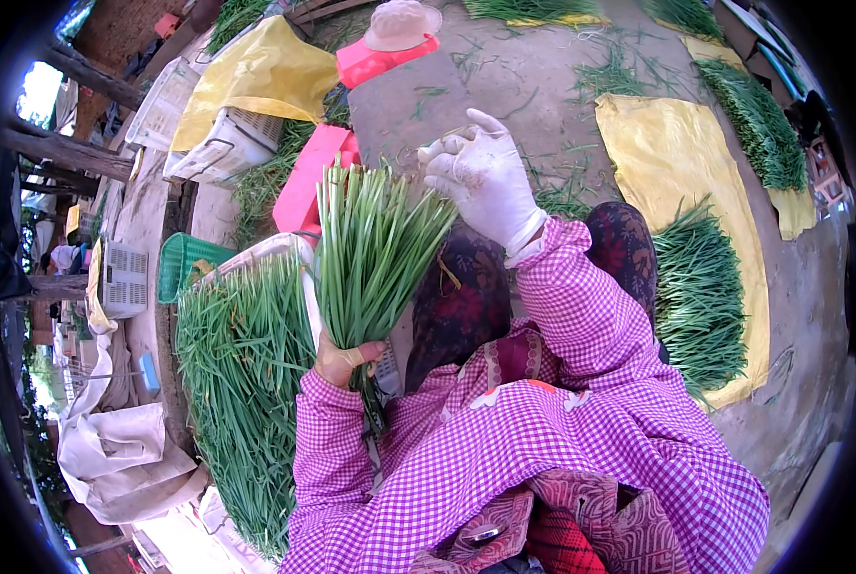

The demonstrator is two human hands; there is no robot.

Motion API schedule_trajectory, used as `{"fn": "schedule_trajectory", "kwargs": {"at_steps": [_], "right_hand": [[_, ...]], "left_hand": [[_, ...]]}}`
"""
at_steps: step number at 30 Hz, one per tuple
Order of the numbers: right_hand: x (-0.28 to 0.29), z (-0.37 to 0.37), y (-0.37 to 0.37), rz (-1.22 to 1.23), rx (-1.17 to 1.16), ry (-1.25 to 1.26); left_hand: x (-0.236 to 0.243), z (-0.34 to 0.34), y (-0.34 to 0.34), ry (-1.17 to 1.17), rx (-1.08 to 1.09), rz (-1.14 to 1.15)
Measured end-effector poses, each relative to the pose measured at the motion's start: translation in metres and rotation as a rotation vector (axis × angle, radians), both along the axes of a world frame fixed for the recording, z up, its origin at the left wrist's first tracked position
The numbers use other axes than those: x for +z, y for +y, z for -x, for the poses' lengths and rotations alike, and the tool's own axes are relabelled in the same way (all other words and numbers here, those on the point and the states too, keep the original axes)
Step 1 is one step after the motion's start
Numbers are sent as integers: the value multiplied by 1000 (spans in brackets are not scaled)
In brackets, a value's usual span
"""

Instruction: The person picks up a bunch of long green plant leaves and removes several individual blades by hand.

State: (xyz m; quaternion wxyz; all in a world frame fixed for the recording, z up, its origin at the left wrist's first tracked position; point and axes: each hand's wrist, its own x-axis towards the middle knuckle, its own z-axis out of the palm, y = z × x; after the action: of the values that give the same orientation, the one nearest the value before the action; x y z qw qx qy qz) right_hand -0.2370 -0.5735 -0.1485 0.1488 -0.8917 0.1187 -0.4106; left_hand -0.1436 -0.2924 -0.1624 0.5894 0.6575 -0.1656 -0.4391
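Note:
My left hand (344, 362) is wrapped round the lower part of a thick bunch of garlic chives (370, 258), held upright with the pale cut ends at the top, fanned out. To the upper right of the bunch, my right hand (485, 182) is raised in a white glove. Its thumb and nearest fingers come together while another finger sticks up; whatever lies between the tips is too small to tell. A large heap of loose green chives (241, 373) lies just left of my left arm, beside a white-edged container.
Tied-looking chives lie in a pile (700, 297) on a yellow sheet (748, 239) at my right. Ahead are a red-pink stool (315, 177), a grey board (404, 105) and a hat (404, 24). White crates (227, 143) and a green basket (184, 266) stand left.

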Motion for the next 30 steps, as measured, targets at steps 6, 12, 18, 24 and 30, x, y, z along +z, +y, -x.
{"fn": "schedule_trajectory", "kwargs": {"at_steps": [6, 12, 18, 24, 30], "right_hand": [[10, 20, -32, -481, 60, -338], [-12, -2, 7, -236, 336, 97], [-9, -4, 16, -757, 516, -14], [18, 26, -23, -1242, 283, -411], [7, 17, -28, -793, 116, -472]], "left_hand": [[8, 0, -1, 62, -13, -29], [6, 2, -5, 7, 6, -72], [8, -1, -2, 68, -19, -21], [7, -3, 3, 51, 32, 3], [4, -8, 4, 52, 49, -12]]}}
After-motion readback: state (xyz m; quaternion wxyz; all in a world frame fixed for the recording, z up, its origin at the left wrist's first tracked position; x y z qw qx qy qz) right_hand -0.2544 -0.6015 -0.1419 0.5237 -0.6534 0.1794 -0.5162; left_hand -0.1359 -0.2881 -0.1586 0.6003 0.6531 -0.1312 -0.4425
